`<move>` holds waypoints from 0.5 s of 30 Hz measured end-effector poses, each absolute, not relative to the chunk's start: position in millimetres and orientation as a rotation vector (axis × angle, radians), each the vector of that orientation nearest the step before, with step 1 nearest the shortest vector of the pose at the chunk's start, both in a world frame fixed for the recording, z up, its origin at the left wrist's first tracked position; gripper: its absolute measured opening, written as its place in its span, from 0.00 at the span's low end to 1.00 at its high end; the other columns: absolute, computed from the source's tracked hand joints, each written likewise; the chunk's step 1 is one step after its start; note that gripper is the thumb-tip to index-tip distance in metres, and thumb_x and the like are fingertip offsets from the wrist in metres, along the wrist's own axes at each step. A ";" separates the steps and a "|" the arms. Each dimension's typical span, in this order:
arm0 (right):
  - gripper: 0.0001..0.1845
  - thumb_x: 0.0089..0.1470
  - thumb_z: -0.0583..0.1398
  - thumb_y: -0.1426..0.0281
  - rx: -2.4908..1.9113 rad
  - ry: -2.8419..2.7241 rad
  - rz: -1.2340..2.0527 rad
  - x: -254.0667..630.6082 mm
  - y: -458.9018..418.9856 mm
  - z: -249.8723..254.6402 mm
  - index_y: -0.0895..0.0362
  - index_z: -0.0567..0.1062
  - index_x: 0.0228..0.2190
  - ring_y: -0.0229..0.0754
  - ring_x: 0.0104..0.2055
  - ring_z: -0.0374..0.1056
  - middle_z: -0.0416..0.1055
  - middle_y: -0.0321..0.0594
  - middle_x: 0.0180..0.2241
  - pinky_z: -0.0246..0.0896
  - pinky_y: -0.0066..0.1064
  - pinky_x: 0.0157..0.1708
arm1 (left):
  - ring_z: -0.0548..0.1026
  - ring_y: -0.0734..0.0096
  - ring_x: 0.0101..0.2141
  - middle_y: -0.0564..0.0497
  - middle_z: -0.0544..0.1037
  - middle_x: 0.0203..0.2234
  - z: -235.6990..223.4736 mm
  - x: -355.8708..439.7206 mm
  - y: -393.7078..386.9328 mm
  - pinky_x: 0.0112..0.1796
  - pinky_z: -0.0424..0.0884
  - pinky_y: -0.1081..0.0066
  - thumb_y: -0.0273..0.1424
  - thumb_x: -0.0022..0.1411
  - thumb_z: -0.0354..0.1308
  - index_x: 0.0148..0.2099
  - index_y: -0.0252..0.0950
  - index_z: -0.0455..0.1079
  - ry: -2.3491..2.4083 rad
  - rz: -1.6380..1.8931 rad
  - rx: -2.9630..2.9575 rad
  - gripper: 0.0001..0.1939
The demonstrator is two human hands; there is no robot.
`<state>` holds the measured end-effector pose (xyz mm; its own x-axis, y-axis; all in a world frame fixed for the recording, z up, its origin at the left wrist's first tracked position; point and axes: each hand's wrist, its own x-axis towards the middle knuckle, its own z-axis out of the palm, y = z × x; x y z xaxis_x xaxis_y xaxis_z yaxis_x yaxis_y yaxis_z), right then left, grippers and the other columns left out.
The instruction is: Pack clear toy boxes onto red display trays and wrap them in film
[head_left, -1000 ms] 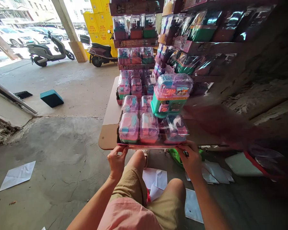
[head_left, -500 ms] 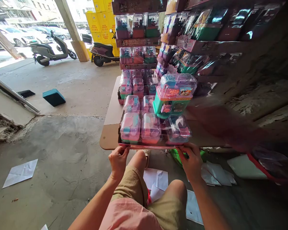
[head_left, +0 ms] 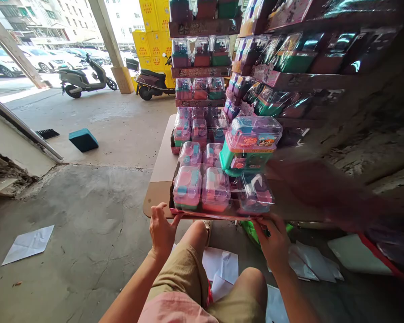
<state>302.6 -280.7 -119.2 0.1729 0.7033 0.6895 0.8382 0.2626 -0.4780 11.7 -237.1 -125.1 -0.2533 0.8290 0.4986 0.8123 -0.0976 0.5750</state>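
Observation:
A shallow cardboard display tray (head_left: 222, 215) sits at the table's front edge, filled with clear-lidded toy boxes (head_left: 187, 187) in pink, purple and green. Another toy box (head_left: 251, 146), green with a pink rim and domed clear lid, rests tilted on top of them. At the tray's front left corner is my left hand (head_left: 161, 231), its fingers apart and its thumb near the tray's lower edge. My right hand (head_left: 272, 237) pinches the front right edge, where clear film also shows; the fingertips are partly hidden.
Behind stand tall stacks of similar trays (head_left: 207, 28). The table (head_left: 158, 193) has a rounded left corner. White sheets (head_left: 28, 244) and a blue block (head_left: 83, 140) lie on the floor. Two scooters (head_left: 85, 78) stand beyond. A dark red blur (head_left: 323, 179) crosses the right side.
My left hand has loosened from a pinch, its fingers now spread beside the tray corner. My right hand keeps its hold. The whole view has shifted slightly, placing things lower and further right.

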 end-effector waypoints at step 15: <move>0.08 0.56 0.56 0.61 -1.416 -1.591 -0.165 316.0 -272.4 -120.8 0.53 0.68 0.33 0.38 0.26 0.63 0.65 0.38 0.31 0.62 0.33 0.25 | 0.71 0.75 0.27 0.53 0.67 0.28 -115.1 -8.8 -219.1 0.28 0.69 0.78 0.31 0.59 0.54 0.32 0.39 0.74 1.540 1.307 2.037 0.07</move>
<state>316.0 -272.4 -120.8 0.1390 0.6927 0.7077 0.8233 0.3163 -0.4713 -8.8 -219.1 -115.1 0.0270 0.8712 0.4902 0.6254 -0.3973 0.6716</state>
